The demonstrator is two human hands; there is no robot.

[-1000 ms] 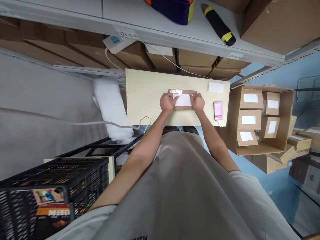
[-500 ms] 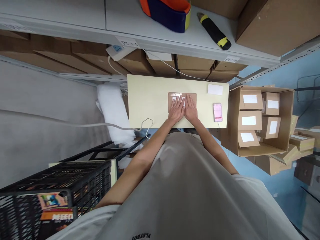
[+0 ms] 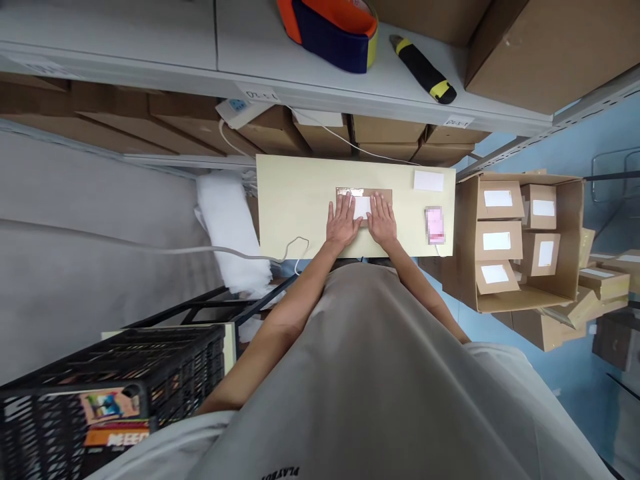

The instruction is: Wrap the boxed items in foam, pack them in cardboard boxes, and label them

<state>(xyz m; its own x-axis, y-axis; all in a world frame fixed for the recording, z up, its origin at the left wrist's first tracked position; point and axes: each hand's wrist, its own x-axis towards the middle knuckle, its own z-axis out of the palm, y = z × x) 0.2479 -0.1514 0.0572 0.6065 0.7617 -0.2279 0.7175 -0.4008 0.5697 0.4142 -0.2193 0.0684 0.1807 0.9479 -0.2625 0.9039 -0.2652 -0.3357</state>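
Note:
A small brown cardboard box (image 3: 367, 193) lies on the cream tabletop (image 3: 295, 200), with a white label (image 3: 362, 207) on its upper face and shiny tape along its far left edge. My left hand (image 3: 343, 220) rests flat on the box's left part, fingers spread, thumb by the label. On the right part of the box lies my right hand (image 3: 383, 220), fingers stretched out and its thumb at the label's edge. Neither hand is wrapped around anything. Part of the box is hidden under both hands.
A phone (image 3: 435, 225) and a white slip (image 3: 429, 181) lie right on the table. Beyond stands a large carton (image 3: 550, 297) holding several labelled boxes. A tape dispenser (image 3: 330, 37) and a utility knife (image 3: 425, 70) lie on the shelf above. A black crate (image 3: 190, 363) is lower left.
My hands have moved apart across the box, the left one shifting left, so more of the white label shows between them. The view has tilted slightly.

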